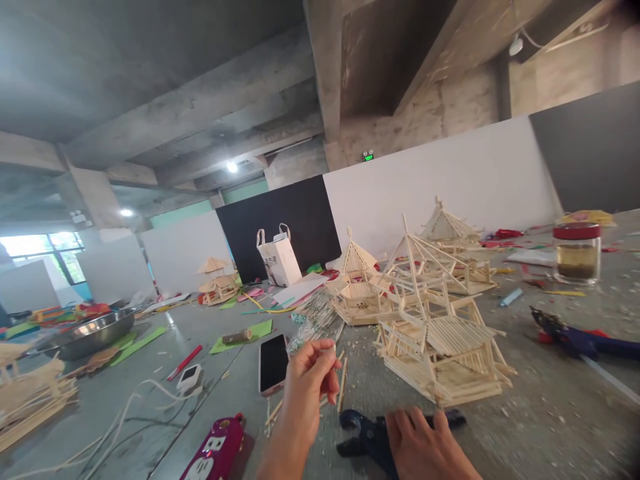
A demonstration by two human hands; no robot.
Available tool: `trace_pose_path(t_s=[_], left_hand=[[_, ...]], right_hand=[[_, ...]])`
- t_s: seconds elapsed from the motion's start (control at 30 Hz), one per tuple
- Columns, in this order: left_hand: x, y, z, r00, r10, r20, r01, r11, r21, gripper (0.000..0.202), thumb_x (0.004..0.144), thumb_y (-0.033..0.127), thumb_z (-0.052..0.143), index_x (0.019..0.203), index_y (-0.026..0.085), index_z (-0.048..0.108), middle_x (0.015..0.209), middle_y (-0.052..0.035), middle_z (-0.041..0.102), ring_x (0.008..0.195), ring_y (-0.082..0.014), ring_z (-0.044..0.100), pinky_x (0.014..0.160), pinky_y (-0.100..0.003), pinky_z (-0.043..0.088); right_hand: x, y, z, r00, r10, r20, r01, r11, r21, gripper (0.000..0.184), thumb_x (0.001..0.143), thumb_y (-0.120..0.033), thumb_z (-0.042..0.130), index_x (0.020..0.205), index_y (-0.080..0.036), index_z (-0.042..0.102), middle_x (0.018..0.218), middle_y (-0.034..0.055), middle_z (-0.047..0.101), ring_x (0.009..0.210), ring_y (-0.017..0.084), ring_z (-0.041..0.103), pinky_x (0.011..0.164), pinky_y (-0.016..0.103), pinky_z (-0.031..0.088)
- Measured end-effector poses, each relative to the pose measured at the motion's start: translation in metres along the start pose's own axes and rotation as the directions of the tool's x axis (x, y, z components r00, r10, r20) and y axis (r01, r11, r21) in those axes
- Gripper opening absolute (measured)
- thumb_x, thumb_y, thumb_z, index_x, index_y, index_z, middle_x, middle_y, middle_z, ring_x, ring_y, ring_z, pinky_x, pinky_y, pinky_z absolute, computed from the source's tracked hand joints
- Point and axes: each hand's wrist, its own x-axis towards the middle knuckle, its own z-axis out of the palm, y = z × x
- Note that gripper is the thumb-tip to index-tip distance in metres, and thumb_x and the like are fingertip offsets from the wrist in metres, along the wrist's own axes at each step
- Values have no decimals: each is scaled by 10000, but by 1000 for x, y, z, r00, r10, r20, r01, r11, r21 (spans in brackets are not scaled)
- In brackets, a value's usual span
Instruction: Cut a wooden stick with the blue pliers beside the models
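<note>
My left hand is raised over the table with thumb and fingers pinched together; whatever sits between the fingertips is too small to make out. My right hand rests on a dark blue hand tool, its fingers curled over it near the bottom edge of the view. Just beyond it stands a pavilion model of thin wooden sticks, its roof frame partly open. Loose wooden sticks lie beside my left hand. Close to its wrist is a phone with a dark screen.
More stick pavilions stand behind. To the right are a red-lidded jar and another dark blue tool. On the left lie a magenta power strip, white cables, a red pen and a metal bowl.
</note>
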Motion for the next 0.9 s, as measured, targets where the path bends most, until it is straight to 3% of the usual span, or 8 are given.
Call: trace_pose_path(t_s=[0.1, 0.23, 0.27, 0.37, 0.43, 0.53, 0.73, 0.9], left_hand=[[-3, -1, 3, 999, -15, 45, 16, 1000, -9, 292, 734, 317, 658, 955, 131, 616, 599, 35, 589, 363, -36, 444, 300, -127, 338], [-7, -4, 8, 989, -47, 139, 49, 999, -12, 274, 740, 323, 664, 925, 121, 640, 633, 25, 594, 374, -28, 460, 314, -126, 349], [-9, -5, 9, 985, -61, 163, 64, 998, -8, 275, 733, 319, 674, 916, 115, 647, 628, 24, 593, 366, -25, 458, 311, -124, 342], [-15, -7, 15, 950, -132, 285, 128, 991, 31, 280, 717, 314, 691, 899, 107, 645, 580, 27, 589, 314, -15, 431, 278, -111, 291], [-18, -9, 20, 902, -185, 389, 172, 983, 70, 282, 721, 337, 689, 894, 128, 608, 565, 33, 592, 284, -8, 402, 259, -103, 257], [-20, -12, 27, 864, -246, 440, 207, 969, 134, 281, 732, 378, 685, 833, 166, 532, 561, 45, 594, 280, -7, 391, 259, -98, 260], [-22, -23, 38, 902, -210, 378, 149, 972, 184, 292, 741, 424, 663, 752, 186, 494, 468, 73, 537, 304, -37, 421, 285, -109, 309], [-30, -33, 47, 952, -141, 271, 66, 961, 268, 374, 729, 526, 642, 780, 167, 550, 463, 61, 540, 301, -43, 438, 309, -129, 328]], right_hand=[[3, 6, 1, 1000, -7, -19, 8, 996, 89, 300, 720, -31, 577, 1013, -73, 621, 991, 164, 595, 900, 321, 556, 790, 561, 455], [13, 26, -26, 997, 69, -42, -49, 930, 365, 136, 775, -217, 550, 895, -177, 601, 876, 44, 592, 817, 226, 558, 730, 399, 480], [16, 31, -36, 992, 116, -45, -72, 833, 548, 165, 838, -227, 448, 900, -164, 588, 853, 56, 583, 800, 215, 549, 730, 390, 459], [25, 42, -60, 969, 186, 162, -210, 275, 938, 350, 847, -453, 395, 859, -133, 538, 707, 50, 541, 631, 173, 521, 581, 311, 441], [29, 46, -66, 953, 145, 267, -279, 71, 958, 423, 760, -542, 442, 815, -127, 504, 651, 27, 516, 521, 126, 492, 460, 239, 411], [30, 47, -67, 925, 73, 372, -369, -43, 928, 375, 660, -490, 514, 744, -126, 483, 588, 5, 508, 416, 73, 442, 367, 170, 354], [20, 54, -69, 816, -61, 574, -567, -270, 778, 328, 592, -380, 593, 764, -107, 534, 667, 35, 555, 451, 68, 492, 351, 126, 376], [17, 60, -69, 762, -116, 637, -627, -378, 681, 284, 573, -337, 638, 689, -89, 564, 628, 52, 544, 437, 60, 473, 349, 121, 336]])
